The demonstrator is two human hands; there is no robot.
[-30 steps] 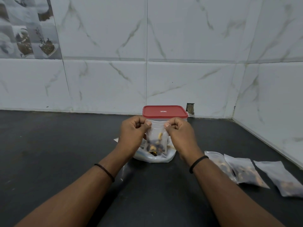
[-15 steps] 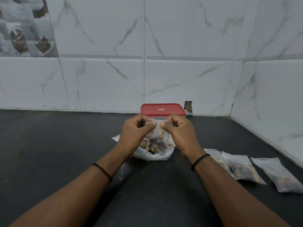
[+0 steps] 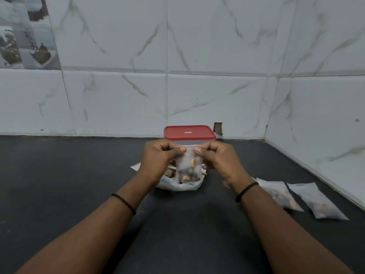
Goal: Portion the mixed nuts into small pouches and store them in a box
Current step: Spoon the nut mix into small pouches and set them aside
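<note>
We list first our left hand (image 3: 162,158) and right hand (image 3: 216,158), both curled, thumb and forefinger of each pinching the top edge of one small clear pouch (image 3: 188,167); the two thumbs lie close together on that edge. The pouch hangs upright between the hands, above the counter, with mixed nuts (image 3: 188,175) settled in its lower half. Next, directly below and behind it, we note a larger clear bag (image 3: 179,186) lying on the dark counter (image 3: 79,175), more nuts visible inside it beside our left hand. Behind the hands, near the tiled wall (image 3: 197,86), stands a clear box with a red lid (image 3: 188,132) on it. To our right, well apart from the held pouch, two filled pouches (image 3: 280,194) lie flat on the counter side by side. A thin black band (image 3: 123,202) circles each wrist.
</note>
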